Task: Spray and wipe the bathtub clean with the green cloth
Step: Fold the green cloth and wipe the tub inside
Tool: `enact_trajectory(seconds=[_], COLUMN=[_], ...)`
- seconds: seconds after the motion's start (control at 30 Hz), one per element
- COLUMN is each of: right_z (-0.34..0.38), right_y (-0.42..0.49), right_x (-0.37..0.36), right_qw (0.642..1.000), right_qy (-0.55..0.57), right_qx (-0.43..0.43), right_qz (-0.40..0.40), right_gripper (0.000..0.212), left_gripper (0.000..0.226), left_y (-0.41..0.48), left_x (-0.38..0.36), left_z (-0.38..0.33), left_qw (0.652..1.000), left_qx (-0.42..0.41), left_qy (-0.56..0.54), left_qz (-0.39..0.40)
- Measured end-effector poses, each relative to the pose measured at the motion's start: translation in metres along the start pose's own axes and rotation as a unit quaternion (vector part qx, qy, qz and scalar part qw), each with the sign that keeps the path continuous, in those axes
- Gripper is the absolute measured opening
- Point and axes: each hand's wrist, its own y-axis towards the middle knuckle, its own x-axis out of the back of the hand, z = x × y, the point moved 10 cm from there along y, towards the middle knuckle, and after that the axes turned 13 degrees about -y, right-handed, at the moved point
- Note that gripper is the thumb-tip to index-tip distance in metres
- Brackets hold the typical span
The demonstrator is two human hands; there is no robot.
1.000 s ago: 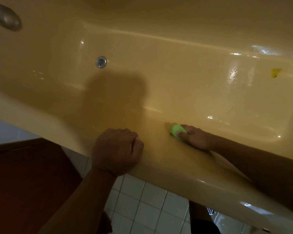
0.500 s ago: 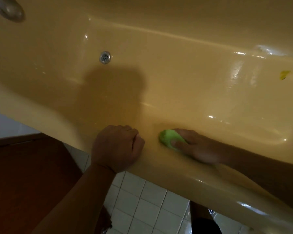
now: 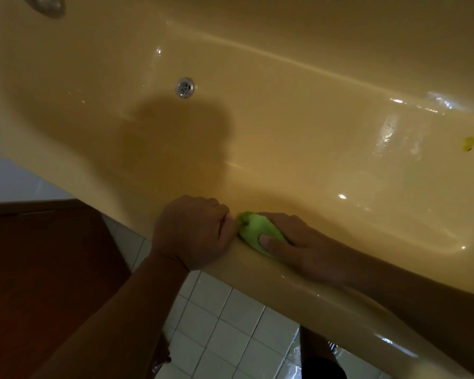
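Note:
A yellow bathtub (image 3: pixel 298 110) fills most of the view, its near rim running from the left down to the lower right. My right hand (image 3: pixel 296 246) grips a bunched green cloth (image 3: pixel 253 228) and presses it against the near rim. My left hand (image 3: pixel 192 233) rests on the same rim as a closed fist, holding nothing, its knuckles touching the cloth. No spray bottle is in view.
A metal drain (image 3: pixel 185 87) sits in the tub floor, and a metal fitting (image 3: pixel 45 4) shows at the top left. A small yellow-green speck (image 3: pixel 471 143) clings to the right tub wall. White floor tiles (image 3: pixel 230 324) and a brown surface (image 3: pixel 44 269) lie below the rim.
My right hand has slid the green cloth leftward along the near rim until it meets my left fist. The left hand has stayed on the rim.

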Motion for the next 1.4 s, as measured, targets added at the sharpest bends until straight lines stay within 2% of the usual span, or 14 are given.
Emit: enact_trajectory(seconds=[0.13,0.23,0.3,0.37,0.47,0.53,0.63,0.77,0.87,0.93,1.03,1.13,1.23,1.4], right_z=[-0.101,-0.183,-0.184,-0.128,-0.009,0.025,-0.015,-0.146,-0.18,-0.133,-0.027,0.034,-0.002,-0.148], right_y=[0.055,0.076,0.078,0.07,0.018,-0.01,0.012,0.077,0.092,0.085,0.036,-0.001,0.032,0.115], right_x=[-0.007,-0.01,-0.013,-0.015,-0.004,0.003,0.002,-0.008,-0.011,-0.013,-0.009,-0.003,-0.002,-0.014], right_qw=[0.995,0.964,0.95,0.968,0.998,1.0,0.997,0.969,0.945,0.959,0.993,0.999,0.998,0.972], right_qy=[-0.047,-0.078,-0.082,-0.074,-0.037,-0.015,-0.007,-0.11,-0.119,-0.099,-0.046,0.001,-0.001,-0.099], right_qx=[-0.093,-0.252,-0.301,-0.238,-0.056,-0.017,-0.067,-0.218,-0.305,-0.264,-0.11,-0.028,-0.055,-0.215], right_qz=[0.009,0.023,0.025,0.034,-0.001,0.004,0.023,0.031,0.018,0.032,0.007,0.025,0.025,0.007], right_gripper=[0.058,0.081,0.078,0.077,0.06,0.053,0.032,0.079,0.078,0.075,0.058,0.05,0.041,0.066], left_gripper=[0.044,0.044,0.043,0.041,0.04,0.041,0.042,0.043,0.043,0.043,0.042,0.043,0.043,0.046], left_y=[0.0,0.001,0.001,0.002,0.003,0.005,0.003,0.003,0.003,0.004,0.003,0.004,0.003,0.002], left_x=[-0.002,-0.002,0.0,0.003,0.01,0.01,0.01,0.009,0.01,0.011,0.015,0.018,0.02,0.018], left_z=[0.004,0.005,0.004,0.003,0.005,0.008,0.014,0.021,0.026,0.029,0.031,0.033,0.036,0.043], left_qw=[1.0,1.0,1.0,1.0,1.0,1.0,1.0,1.0,1.0,1.0,1.0,0.999,0.998,0.998], left_qx=[0.01,0.004,-0.003,-0.005,-0.009,-0.007,0.015,0.015,0.023,0.024,0.019,0.021,0.033,0.047], left_qy=[-0.005,-0.009,0.0,0.009,0.001,-0.009,-0.01,-0.005,0.004,0.005,0.001,-0.026,-0.021,-0.022], left_qz=[0.009,0.018,0.017,0.014,-0.004,-0.003,-0.004,-0.005,-0.006,-0.003,-0.013,-0.03,-0.04,-0.038])
